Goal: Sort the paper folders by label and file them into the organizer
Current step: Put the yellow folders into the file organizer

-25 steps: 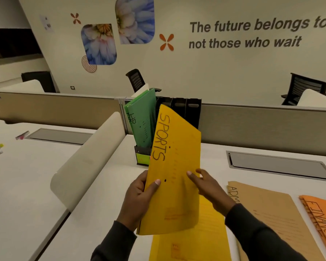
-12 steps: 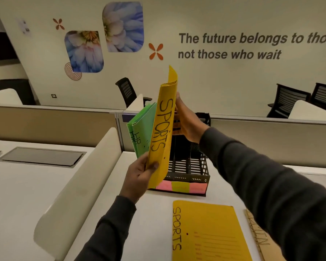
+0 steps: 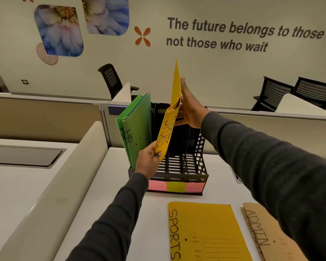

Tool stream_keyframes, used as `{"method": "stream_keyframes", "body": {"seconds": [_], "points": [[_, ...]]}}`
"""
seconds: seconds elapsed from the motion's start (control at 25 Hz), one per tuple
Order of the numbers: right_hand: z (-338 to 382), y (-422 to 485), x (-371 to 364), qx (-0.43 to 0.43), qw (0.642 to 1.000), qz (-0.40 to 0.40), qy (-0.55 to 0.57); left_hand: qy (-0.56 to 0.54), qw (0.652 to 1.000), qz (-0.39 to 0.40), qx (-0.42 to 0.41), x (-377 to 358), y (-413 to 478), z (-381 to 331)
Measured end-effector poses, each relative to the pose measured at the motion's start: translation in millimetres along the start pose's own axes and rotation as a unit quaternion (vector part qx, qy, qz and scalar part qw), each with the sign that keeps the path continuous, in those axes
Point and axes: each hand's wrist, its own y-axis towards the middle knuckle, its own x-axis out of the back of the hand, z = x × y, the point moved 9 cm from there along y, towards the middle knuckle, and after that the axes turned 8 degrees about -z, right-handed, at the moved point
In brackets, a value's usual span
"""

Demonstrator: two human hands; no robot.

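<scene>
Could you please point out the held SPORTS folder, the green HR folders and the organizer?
held SPORTS folder (image 3: 165,135), head view, labelled face.
green HR folders (image 3: 139,117), head view, front cover.
organizer (image 3: 186,179), head view, front rim.

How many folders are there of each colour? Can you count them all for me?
Green folders: 2, both standing in the organizer.
Yellow folders: 2, one held up, one lying flat.
Brown folder: 1.
Total: 5 folders.

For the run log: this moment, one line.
filing; left hand grips yellow folder low; right hand against its top; above organizer; green folders in
</scene>
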Motion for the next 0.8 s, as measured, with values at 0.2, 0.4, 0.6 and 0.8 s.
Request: {"method": "stream_keyframes", "body": {"seconds": [0.2, 0.4, 0.6, 0.8], "points": [[-9.7, 14.9, -1.4, -0.02, 1.0, 0.004, 0.009, 0.023, 0.999, -0.043, 0.001, -4.1, 3.8, 7.8], [-10.0, 21.2, -0.6, -0.03, 0.999, 0.024, 0.022, 0.024, 0.999, -0.024, -0.004, -9.7, 7.4, 6.0], [-17.8, 23.7, 3.2, -0.029, 1.0, -0.002, 0.001, 0.076, 0.997, 0.004, 0.032, -15.2, -1.7, 30.7], [-54.2, 23.2, 9.7, -0.035, 0.993, -0.048, -0.107, 0.135, 0.989, -0.028, 0.048, -9.3, -23.4, 51.8]]}}
